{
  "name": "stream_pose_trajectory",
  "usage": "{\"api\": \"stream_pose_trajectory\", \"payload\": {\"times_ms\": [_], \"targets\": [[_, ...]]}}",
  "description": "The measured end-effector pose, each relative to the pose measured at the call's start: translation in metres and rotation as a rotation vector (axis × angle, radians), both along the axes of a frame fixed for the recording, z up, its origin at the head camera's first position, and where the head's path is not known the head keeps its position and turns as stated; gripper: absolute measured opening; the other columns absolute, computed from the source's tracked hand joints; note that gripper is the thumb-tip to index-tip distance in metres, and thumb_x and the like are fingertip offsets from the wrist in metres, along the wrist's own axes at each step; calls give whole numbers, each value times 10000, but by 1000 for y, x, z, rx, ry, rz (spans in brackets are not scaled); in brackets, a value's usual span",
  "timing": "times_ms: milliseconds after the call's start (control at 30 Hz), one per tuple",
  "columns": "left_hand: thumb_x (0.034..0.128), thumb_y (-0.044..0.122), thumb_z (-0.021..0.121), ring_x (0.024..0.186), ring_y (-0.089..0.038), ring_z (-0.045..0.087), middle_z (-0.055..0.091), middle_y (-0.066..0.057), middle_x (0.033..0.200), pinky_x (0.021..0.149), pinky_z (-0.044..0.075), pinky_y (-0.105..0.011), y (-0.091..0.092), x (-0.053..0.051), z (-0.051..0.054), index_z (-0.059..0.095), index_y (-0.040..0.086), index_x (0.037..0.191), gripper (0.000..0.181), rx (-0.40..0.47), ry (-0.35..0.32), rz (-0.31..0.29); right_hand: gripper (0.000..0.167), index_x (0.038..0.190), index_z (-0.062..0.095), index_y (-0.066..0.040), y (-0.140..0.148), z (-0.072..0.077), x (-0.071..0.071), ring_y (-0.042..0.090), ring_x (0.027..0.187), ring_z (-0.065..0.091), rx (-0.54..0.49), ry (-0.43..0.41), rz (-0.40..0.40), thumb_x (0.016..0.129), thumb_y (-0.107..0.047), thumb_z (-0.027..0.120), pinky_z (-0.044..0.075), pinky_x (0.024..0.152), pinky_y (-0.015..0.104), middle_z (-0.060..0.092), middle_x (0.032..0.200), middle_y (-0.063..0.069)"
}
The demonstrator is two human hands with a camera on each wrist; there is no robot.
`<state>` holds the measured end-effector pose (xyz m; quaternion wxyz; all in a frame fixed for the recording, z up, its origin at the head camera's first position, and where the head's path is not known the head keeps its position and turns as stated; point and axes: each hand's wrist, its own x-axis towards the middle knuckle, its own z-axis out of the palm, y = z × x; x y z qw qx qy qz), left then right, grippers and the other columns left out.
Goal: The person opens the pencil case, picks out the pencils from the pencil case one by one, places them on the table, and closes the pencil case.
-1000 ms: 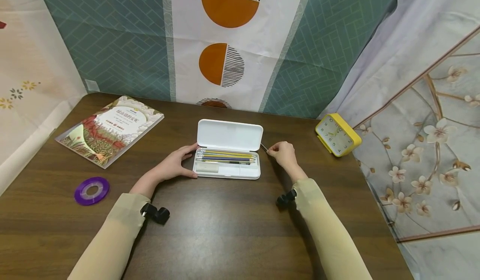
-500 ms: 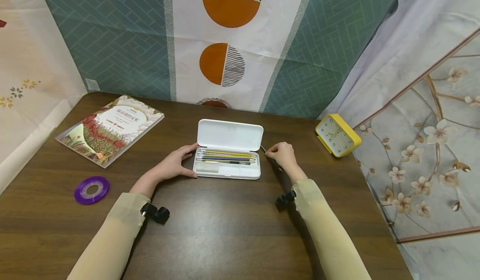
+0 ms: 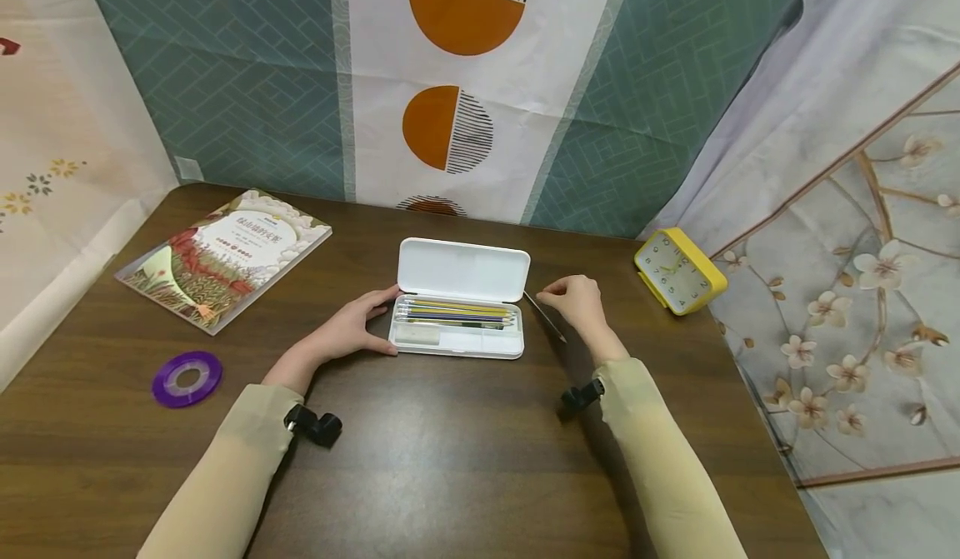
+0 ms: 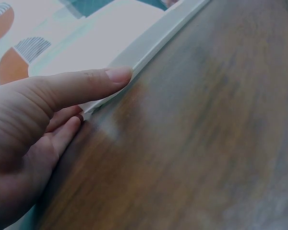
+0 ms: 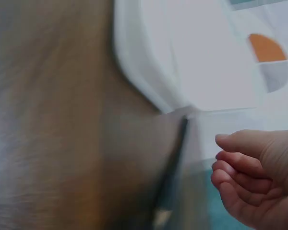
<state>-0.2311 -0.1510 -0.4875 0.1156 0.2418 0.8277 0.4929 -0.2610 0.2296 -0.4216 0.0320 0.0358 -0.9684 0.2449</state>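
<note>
A white pencil case (image 3: 459, 352) lies with its lid (image 3: 463, 270) raised; several pencils (image 3: 453, 312) and a pale eraser (image 3: 417, 336) are inside. My left hand (image 3: 347, 331) holds its left end, the thumb (image 4: 93, 86) at the front corner and the fingers toward the back. To the right of the case a slim dark pen or pencil (image 3: 546, 317) rests on the table, slanting toward the case; it is blurred in the right wrist view. My right hand (image 3: 577, 302) is just beside that stick, fingers loosely bent, with nothing in it and a gap between.
A picture-covered book (image 3: 225, 259) lies at the back left of the table (image 3: 420, 476), and a purple ring-shaped roll (image 3: 167, 388) in front of it. At the back right stands a yellow clock (image 3: 678, 272). Patterned cloth (image 3: 465, 201) hangs behind.
My right hand has let go of the slim dark stick and moved slightly right, away from it. The stick now lies on the table. The left hand stays on the pencil case.
</note>
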Motion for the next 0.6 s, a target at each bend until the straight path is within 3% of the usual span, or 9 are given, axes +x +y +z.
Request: {"api": "stream_pose_trajectory", "payload": {"times_ms": [133, 300, 433, 600], "targets": [[704, 150, 888, 1437, -382, 291, 303, -238, 1554, 1176, 345, -503, 1, 0, 1, 249, -13, 1535, 1061, 5, 4, 1, 190, 930, 784, -30, -7, 21, 3, 277, 810, 681, -63, 88, 31, 872, -201, 727, 574, 681, 383, 756, 898, 135], [695, 126, 890, 1452, -371, 271, 284, -235, 1564, 1188, 334, -488, 0, 0, 1, 244, -7, 1538, 1071, 30, -14, -1, 145, 925, 781, -25, -26, 35, 7, 249, 780, 687, -122, 190, 111, 867, -146, 725, 588, 683, 367, 756, 886, 128], [693, 123, 890, 1451, -379, 270, 283, -243, 1561, 1186, 336, -492, 0, 1, 2, 240, -14, 1537, 1075, 41, -17, -5, 116, 916, 779, -17, -45, 33, 9, 229, 765, 680, -102, 226, 215, 855, -106, 737, 599, 692, 355, 749, 876, 120], [695, 123, 889, 1446, -383, 277, 294, -247, 1553, 1186, 334, -497, 1, 1, 2, 242, -15, 1536, 1071, 40, -18, -6, 103, 907, 787, -32, -67, 19, 11, 186, 756, 666, -26, 176, 332, 856, -102, 732, 592, 686, 311, 745, 862, 88]]}}
